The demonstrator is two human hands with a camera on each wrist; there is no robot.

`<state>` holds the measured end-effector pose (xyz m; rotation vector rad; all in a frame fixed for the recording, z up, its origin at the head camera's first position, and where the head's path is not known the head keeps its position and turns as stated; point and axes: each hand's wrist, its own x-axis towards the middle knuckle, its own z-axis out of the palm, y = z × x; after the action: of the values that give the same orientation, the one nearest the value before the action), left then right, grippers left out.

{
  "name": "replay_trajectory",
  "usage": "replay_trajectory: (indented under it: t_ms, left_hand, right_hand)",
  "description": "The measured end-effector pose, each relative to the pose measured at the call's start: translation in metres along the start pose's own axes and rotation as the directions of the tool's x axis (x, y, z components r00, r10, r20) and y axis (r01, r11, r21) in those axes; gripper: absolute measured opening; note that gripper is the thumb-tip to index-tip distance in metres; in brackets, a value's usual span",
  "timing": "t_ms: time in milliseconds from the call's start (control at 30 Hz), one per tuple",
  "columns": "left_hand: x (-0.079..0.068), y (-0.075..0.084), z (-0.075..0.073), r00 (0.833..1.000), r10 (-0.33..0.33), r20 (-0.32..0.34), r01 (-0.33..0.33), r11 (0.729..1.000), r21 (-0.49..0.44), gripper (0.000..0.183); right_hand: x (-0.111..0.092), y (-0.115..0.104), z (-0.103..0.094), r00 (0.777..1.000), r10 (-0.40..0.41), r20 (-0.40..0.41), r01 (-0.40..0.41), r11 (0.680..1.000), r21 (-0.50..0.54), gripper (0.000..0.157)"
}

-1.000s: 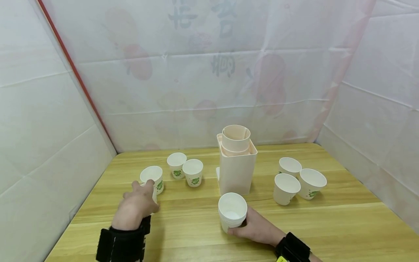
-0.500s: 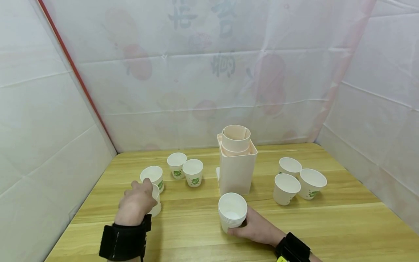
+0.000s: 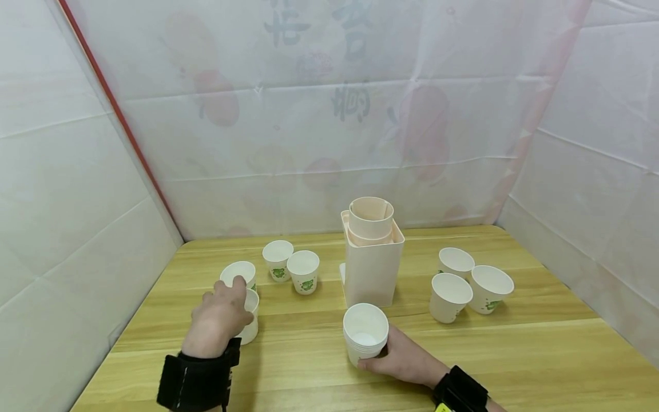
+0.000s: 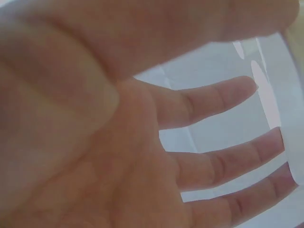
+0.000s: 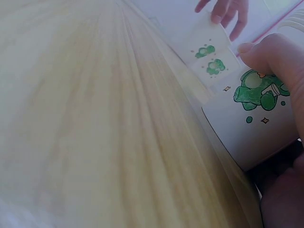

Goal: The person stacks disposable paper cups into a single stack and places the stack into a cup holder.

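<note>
My right hand [image 3: 404, 356] grips a stack of nested white paper cups [image 3: 364, 332], held upright at the table's front middle. A green cartoon print on the stack's wall shows beside my thumb in the right wrist view. At the left, my left hand [image 3: 218, 315] reaches over a single white paper cup [image 3: 250, 329], partly covering it. Its fingers [image 4: 213, 102] are spread and fairly straight in the left wrist view, tips right at the cup. Just behind stands another paper cup [image 3: 238, 272], its lower part hidden by the hand.
Two paper cups [image 3: 303, 269] stand back left, and a cluster of three cups [image 3: 451, 293] stands at the right. A cream box-shaped holder [image 3: 373, 274] with a round tube [image 3: 371, 220] on top stands mid-table. White sheets [image 3: 309, 131] enclose the wooden table [image 3: 309, 377].
The cup by my left hand has shifted slightly right and toward the front, showing more of itself. The left hand has moved slightly with it. My right hand and the stack stay put.
</note>
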<state>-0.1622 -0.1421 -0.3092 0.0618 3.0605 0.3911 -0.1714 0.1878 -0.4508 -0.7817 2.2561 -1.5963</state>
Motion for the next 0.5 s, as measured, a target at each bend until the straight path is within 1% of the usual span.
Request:
replay_trajectory:
  t_ms: [100,200,267,367,500]
  left_hand:
    - [-0.001,0.002,0.0,0.998,0.034,-0.044,-0.034,0.999,0.014,0.046]
    - [-0.001,0.006,0.001,0.992,0.076,-0.105,-0.075,0.997,0.016,0.052]
    - [0.0,0.009,0.001,0.984,0.105,-0.146,-0.105,0.994,0.008,0.055]
    - [0.0,0.013,0.002,0.97,0.15,-0.193,-0.156,0.988,-0.016,0.055]
    - [0.001,0.021,0.002,0.945,0.208,-0.251,-0.225,0.973,-0.041,0.056]
  right_hand:
    - [0.0,0.0,0.0,1.0,0.0,-0.001,0.0,1.0,-0.002,0.068]
    - [0.0,0.001,0.0,1.0,0.005,-0.002,-0.005,1.0,-0.003,0.068]
    - [0.0,0.001,0.0,1.0,0.008,-0.003,-0.008,1.0,-0.006,0.068]
    - [0.0,0.001,0.0,1.0,0.013,-0.006,-0.013,1.0,-0.008,0.068]
    - [0.0,0.002,0.0,1.0,0.013,-0.008,-0.013,1.0,-0.007,0.067]
